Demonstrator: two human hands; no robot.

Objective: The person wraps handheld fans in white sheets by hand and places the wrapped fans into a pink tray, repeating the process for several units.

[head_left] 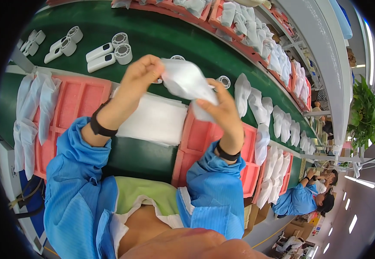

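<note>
My left hand [142, 77] and right hand [224, 108] pinched a white pouch [185, 80]; bagged pieces [49, 97] lay tray-side, bare devices [102, 63] sat unwrapped.

Partly Covered, Partly Smeared

Motion blurs the translucent white, soft sleeve [185, 80] held by the left hand [142, 75] and right hand [222, 108]; whether anything lies inside cannot be told. It hides most of a white, grey-ringed round device [178, 57] on the green worktop [166, 36]. Along the worktop's far edge, a pink compartmented tray [161, 8] is cut off by the picture's top. Distant blue-clad people [297, 200] appear too small for detail.
</note>
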